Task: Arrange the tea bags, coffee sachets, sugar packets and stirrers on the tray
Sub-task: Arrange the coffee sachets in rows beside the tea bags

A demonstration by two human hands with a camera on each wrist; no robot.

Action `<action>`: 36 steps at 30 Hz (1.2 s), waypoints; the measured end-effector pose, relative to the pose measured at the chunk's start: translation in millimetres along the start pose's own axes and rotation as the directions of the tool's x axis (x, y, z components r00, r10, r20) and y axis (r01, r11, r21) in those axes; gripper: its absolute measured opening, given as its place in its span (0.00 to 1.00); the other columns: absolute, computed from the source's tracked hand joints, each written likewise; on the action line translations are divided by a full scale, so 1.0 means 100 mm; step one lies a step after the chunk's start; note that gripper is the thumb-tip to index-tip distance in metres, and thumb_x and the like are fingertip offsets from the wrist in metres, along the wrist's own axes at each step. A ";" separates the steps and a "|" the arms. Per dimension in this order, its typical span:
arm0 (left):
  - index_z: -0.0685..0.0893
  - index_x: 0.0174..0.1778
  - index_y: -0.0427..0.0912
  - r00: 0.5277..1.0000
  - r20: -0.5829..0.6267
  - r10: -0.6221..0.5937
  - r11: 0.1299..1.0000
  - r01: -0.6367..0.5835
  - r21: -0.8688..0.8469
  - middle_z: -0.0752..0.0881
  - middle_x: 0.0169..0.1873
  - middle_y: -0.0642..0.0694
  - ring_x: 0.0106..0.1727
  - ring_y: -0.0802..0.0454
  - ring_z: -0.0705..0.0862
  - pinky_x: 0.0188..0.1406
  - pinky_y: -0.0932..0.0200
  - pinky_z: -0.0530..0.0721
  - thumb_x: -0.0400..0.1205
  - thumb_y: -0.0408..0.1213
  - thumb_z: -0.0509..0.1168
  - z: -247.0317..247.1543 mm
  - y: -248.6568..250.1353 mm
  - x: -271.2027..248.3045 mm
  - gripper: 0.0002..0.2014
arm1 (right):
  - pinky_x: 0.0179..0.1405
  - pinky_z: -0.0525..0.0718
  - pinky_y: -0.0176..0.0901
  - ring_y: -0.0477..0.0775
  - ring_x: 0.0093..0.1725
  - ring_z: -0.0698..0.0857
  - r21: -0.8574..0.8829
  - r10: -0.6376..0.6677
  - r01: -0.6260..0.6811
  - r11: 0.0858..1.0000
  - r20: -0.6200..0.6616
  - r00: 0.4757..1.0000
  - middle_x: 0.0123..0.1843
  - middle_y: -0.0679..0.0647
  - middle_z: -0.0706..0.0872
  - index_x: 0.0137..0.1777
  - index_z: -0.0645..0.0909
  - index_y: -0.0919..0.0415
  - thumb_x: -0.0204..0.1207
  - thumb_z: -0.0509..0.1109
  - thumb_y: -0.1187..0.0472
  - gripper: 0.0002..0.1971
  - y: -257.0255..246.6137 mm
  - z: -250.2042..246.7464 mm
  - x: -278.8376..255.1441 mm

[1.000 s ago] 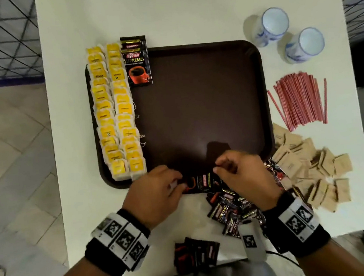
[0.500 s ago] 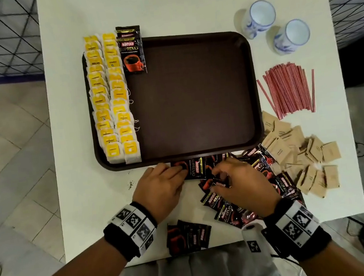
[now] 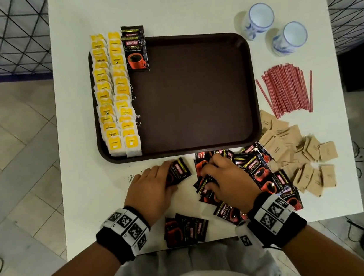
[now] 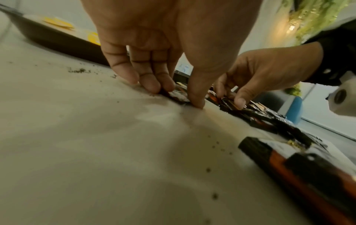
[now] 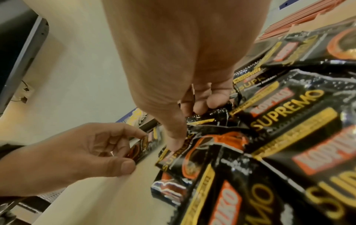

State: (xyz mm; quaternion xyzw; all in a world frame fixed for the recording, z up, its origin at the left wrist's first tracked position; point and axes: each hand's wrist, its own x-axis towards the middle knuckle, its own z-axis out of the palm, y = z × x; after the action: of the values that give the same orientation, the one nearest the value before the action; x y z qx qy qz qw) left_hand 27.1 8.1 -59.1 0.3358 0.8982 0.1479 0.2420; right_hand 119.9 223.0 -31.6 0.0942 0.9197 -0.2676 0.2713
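On the brown tray (image 3: 194, 95), yellow tea bags (image 3: 114, 93) fill two columns along the left side, with two black coffee sachets (image 3: 135, 52) at the far left corner. In front of the tray my left hand (image 3: 168, 178) pinches one coffee sachet (image 3: 180, 169) between fingers and thumb, low on the table. My right hand (image 3: 207, 179) is in the loose sachet pile (image 3: 259, 169), thumb and fingers pinching one sachet (image 5: 202, 121). Brown sugar packets (image 3: 295, 147) and red stirrers (image 3: 286, 89) lie right of the tray.
Two blue-and-white cups (image 3: 258, 20) stand at the table's back right. A small stack of sachets (image 3: 186, 228) sits at the front edge near my body. Dark crumbs (image 3: 131, 177) speckle the white table (image 3: 87, 194) left of my hands.
Both hands pulled back from the tray's front edge onto the table. They have parted: the left keeps a sachet to the left, and the right has gone into the pile.
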 end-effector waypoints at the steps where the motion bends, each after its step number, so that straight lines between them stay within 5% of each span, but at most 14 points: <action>1: 0.77 0.70 0.47 1.000 0.009 -0.025 0.998 0.026 -0.048 0.85 0.51 0.48 0.48 0.45 0.85 0.43 0.51 0.82 0.73 0.49 0.74 -0.01 0.00 0.00 0.30 | 0.50 0.86 0.47 0.53 0.62 0.77 0.001 -0.007 0.007 1.000 -0.001 1.000 0.60 0.51 0.75 0.64 0.81 0.54 0.78 0.75 0.57 0.15 0.01 0.00 0.02; 6: 0.78 0.54 0.45 0.991 0.029 -0.133 0.970 0.136 -0.202 0.74 0.54 0.49 0.38 0.45 0.82 0.31 0.53 0.83 0.68 0.44 0.80 -0.06 0.01 0.05 0.23 | 0.47 0.87 0.47 0.56 0.56 0.81 0.022 -0.045 0.045 0.999 -0.011 0.999 0.57 0.53 0.78 0.63 0.84 0.56 0.80 0.72 0.61 0.12 0.05 -0.02 0.08; 9: 0.78 0.50 0.45 0.992 0.019 -0.121 0.969 0.123 -0.214 0.75 0.52 0.50 0.34 0.45 0.82 0.28 0.55 0.81 0.69 0.42 0.79 -0.07 -0.02 0.05 0.19 | 0.47 0.87 0.45 0.55 0.53 0.82 0.058 -0.085 0.086 0.995 -0.030 0.996 0.56 0.52 0.78 0.63 0.85 0.56 0.82 0.70 0.60 0.11 0.07 -0.03 0.08; 15: 0.83 0.49 0.45 0.996 0.011 -0.085 0.946 0.084 -0.312 0.85 0.40 0.51 0.38 0.45 0.84 0.34 0.59 0.74 0.79 0.38 0.71 -0.17 -0.07 0.04 0.05 | 0.61 0.84 0.42 0.45 0.66 0.73 0.023 -0.121 0.119 0.993 0.093 0.988 0.66 0.43 0.69 0.73 0.76 0.45 0.73 0.76 0.42 0.28 0.10 -0.15 0.03; 19: 0.79 0.63 0.55 0.980 0.064 -0.188 0.812 0.192 -0.551 0.89 0.41 0.58 0.39 0.61 0.86 0.40 0.65 0.80 0.80 0.37 0.70 -0.32 -0.06 0.07 0.17 | 0.69 0.75 0.41 0.50 0.71 0.67 -0.084 -0.206 0.219 0.972 0.134 0.969 0.71 0.47 0.66 0.73 0.75 0.41 0.72 0.78 0.49 0.29 0.11 -0.10 0.03; 25: 0.80 0.58 0.52 0.971 0.179 -0.159 0.480 0.234 -0.846 0.91 0.42 0.46 0.42 0.51 0.88 0.36 0.62 0.79 0.85 0.41 0.61 -0.54 0.03 0.19 0.08 | 0.60 0.84 0.49 0.50 0.62 0.69 -0.087 -0.245 0.249 0.964 0.056 0.968 0.65 0.47 0.71 0.56 0.83 0.46 0.72 0.78 0.56 0.13 0.16 0.02 -0.01; 29: 0.84 0.57 0.58 0.966 0.142 -0.215 0.377 0.216 -0.901 0.91 0.47 0.45 0.50 0.44 0.86 0.36 0.56 0.73 0.76 0.50 0.62 -0.64 -0.04 0.34 0.15 | 0.62 0.80 0.46 0.50 0.61 0.70 -0.084 -0.261 0.264 0.961 0.054 0.964 0.63 0.46 0.72 0.63 0.81 0.44 0.76 0.74 0.51 0.16 0.15 0.00 0.05; 31: 0.85 0.57 0.57 0.957 0.126 -0.262 0.322 0.210 -0.923 0.90 0.49 0.42 0.52 0.41 0.85 0.37 0.58 0.76 0.77 0.46 0.64 -0.69 -0.06 0.42 0.14 | 0.64 0.76 0.44 0.49 0.63 0.68 -0.089 -0.255 0.265 0.960 0.116 0.960 0.65 0.45 0.70 0.68 0.77 0.41 0.75 0.71 0.43 0.21 0.16 -0.03 0.06; 34: 0.86 0.54 0.51 0.942 0.095 -0.321 0.261 0.185 -0.947 0.89 0.46 0.49 0.49 0.53 0.86 0.42 0.66 0.83 0.84 0.27 0.62 -0.80 -0.05 0.52 0.14 | 0.65 0.73 0.43 0.49 0.65 0.68 -0.146 -0.245 0.271 0.952 0.169 0.955 0.66 0.44 0.67 0.68 0.74 0.37 0.72 0.72 0.43 0.24 0.16 -0.03 0.07; 36: 0.85 0.51 0.49 0.944 0.074 -0.321 0.315 0.180 -0.932 0.89 0.42 0.53 0.44 0.57 0.86 0.40 0.68 0.83 0.82 0.24 0.63 -0.86 -0.08 0.57 0.14 | 0.64 0.77 0.45 0.49 0.63 0.68 -0.154 -0.243 0.266 0.952 0.151 0.958 0.65 0.45 0.68 0.64 0.75 0.39 0.71 0.72 0.47 0.20 0.14 0.00 0.08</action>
State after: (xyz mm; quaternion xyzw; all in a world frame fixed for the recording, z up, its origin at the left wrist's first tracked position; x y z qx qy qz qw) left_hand -60.5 32.2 -9.6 -0.0135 0.7100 0.6099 0.3519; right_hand 117.8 235.3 -42.0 -0.0669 0.9242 -0.2250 0.3012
